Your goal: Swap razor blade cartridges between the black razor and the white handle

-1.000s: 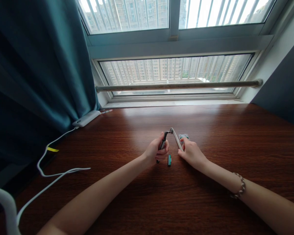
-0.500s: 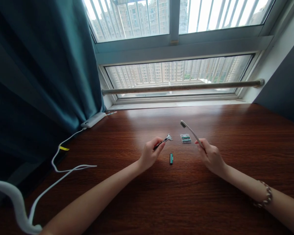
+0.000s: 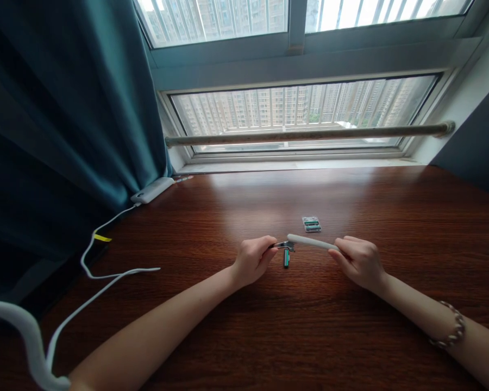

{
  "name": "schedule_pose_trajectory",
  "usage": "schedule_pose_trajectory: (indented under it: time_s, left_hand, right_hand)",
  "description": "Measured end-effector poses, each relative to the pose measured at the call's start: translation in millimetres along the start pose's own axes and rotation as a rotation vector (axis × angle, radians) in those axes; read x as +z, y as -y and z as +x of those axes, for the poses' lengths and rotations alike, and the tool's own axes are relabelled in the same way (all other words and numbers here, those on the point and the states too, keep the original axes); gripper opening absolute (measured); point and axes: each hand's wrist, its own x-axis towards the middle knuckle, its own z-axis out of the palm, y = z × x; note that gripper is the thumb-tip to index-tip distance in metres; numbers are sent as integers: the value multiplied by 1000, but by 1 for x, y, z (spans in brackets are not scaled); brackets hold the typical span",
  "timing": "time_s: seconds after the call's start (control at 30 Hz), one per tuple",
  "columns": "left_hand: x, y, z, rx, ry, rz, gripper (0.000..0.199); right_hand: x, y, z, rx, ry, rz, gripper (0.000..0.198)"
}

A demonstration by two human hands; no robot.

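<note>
My left hand (image 3: 252,259) is closed on a metal razor handle (image 3: 283,246), its bare head pointing right. In my right hand (image 3: 361,262) a pale toothbrush (image 3: 312,241) is gripped by its handle and reaches left, its head at the razor's end. The bristles are hidden below the brush head, and I cannot tell whether they touch the metal. Just beneath the razor's end, a dark green razor cartridge (image 3: 286,259) lies on the wooden table. Beyond the brush is a clear plastic case (image 3: 312,224) with green cartridges in it.
The dark brown wooden table (image 3: 236,206) runs up to a barred window (image 3: 305,111). A white power strip (image 3: 152,190) and a white cable (image 3: 87,266) lie on the left, beside a blue curtain (image 3: 77,92). A thick white curved tube (image 3: 24,336) rises at lower left.
The toothbrush has swung down and left, its bristles turned away from view, and now meets the razor head. My left hand has moved slightly right. The view has tilted down a little.
</note>
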Motion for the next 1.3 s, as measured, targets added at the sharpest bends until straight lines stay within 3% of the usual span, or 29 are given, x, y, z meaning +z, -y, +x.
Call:
schedule_pose_trajectory:
  time_s: [0.1, 0.27, 0.43, 0.57, 0.7, 0.87, 1.0, 1.17, 1.3]
  left_hand:
    - [-1, -1, -1, 29, 23, -8, 15]
    - [-1, -3, -1, 7, 5, -64, 15]
    - [0, -1, -1, -23, -19, -68, 16]
    - [1, 1, -1, -10, -33, -41, 16]
    - [1, 1, -1, -38, -41, -67, 18]
    - [2, 1, -1, -67, -73, -80, 18]
    - [2, 2, -1, -62, -88, -55, 19]
    - [3, 3, -1, -48, -100, -25, 17]
    - [2, 2, -1, -40, -109, -20, 17]
  right_hand:
    - [-1, 0, 1, 88, -15, -10, 38]
    - [-2, 2, 0, -29, 36, 98, 37]
    - [1, 3, -1, 81, 10, 65, 35]
    - [2, 2, -2, 1, 55, 123, 36]
    - [2, 2, -1, 98, 17, 85, 35]
    - [2, 2, -1, -17, 75, 163, 35]
    - [3, 3, -1, 89, 36, 126, 36]
    - [3, 2, -1, -3, 89, 167, 36]
    - [4, 3, -1, 117, 47, 141, 36]
